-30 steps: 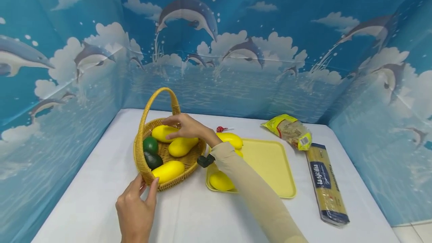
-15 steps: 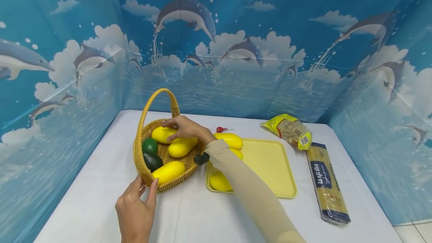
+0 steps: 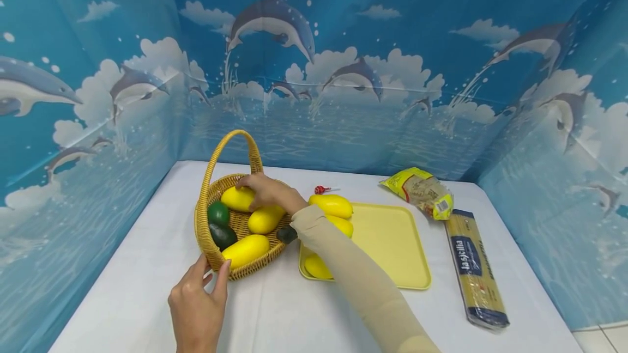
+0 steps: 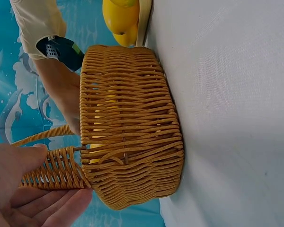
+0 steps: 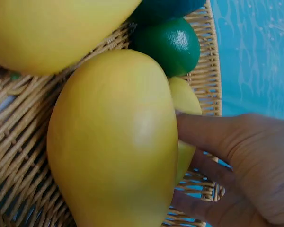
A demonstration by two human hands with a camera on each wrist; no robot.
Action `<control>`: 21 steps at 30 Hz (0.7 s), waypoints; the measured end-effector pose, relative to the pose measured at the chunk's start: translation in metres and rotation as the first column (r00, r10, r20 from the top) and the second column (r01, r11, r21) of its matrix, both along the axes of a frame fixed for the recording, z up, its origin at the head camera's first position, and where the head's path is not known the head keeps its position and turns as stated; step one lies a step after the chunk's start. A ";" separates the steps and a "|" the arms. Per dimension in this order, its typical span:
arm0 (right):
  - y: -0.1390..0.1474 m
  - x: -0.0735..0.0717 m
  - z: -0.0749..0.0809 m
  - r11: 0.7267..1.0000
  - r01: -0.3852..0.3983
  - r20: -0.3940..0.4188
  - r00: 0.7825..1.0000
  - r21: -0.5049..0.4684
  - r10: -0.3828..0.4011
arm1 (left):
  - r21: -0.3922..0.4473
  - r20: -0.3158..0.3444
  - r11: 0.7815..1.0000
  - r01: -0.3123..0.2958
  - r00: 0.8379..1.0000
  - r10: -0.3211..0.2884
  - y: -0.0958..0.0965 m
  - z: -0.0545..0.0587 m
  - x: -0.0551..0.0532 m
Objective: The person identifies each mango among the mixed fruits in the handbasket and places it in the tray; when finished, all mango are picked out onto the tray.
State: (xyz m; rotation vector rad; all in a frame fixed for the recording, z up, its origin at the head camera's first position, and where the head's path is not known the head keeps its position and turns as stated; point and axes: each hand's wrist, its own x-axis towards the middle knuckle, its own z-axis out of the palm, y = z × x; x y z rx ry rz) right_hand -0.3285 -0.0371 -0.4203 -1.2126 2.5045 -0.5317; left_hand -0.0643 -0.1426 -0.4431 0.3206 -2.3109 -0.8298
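Note:
A wicker basket with a tall handle stands at the table's left side. My left hand grips the foot of the handle at the near rim, thumb and fingers on either side of the weave. Inside, my right hand holds a yellow mango at the far end; its fingertips are partly hidden. Beside it lies a second mango, large in the right wrist view. A third mango lies near the front, next to a green fruit and a dark green one.
Right of the basket, a yellow tray bears several mangoes, partly behind my right sleeve. A red lollipop lies behind it. Farther right are a yellow bag and a spaghetti pack.
My right hand has shifted slightly, its forearm moving left, and now covers more of the second mango. The left hand and basket stay in place.

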 end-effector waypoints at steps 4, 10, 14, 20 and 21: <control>-0.003 0.003 -0.001 0.999 0.012 -0.042 0.999 0.037 -0.011 | 0.002 -0.001 1.000 0.000 1.000 0.000 0.000 0.000 0.000; -0.004 0.005 0.000 0.999 0.003 -0.056 0.998 0.033 -0.001 | 0.005 0.011 1.000 -0.008 1.000 0.008 0.000 0.000 -0.001; -0.003 0.005 0.002 0.999 -0.001 -0.047 0.999 0.033 0.003 | 0.003 0.012 1.000 -0.010 1.000 0.010 0.000 0.000 0.000; -0.001 0.005 0.005 0.999 -0.019 -0.044 0.999 0.036 0.020 | 0.004 0.010 1.000 -0.005 1.000 0.005 0.000 0.000 -0.001; -0.001 0.005 0.005 0.999 -0.023 -0.041 0.999 0.032 0.024 | 0.004 0.005 1.000 -0.004 1.000 0.004 0.000 0.000 -0.001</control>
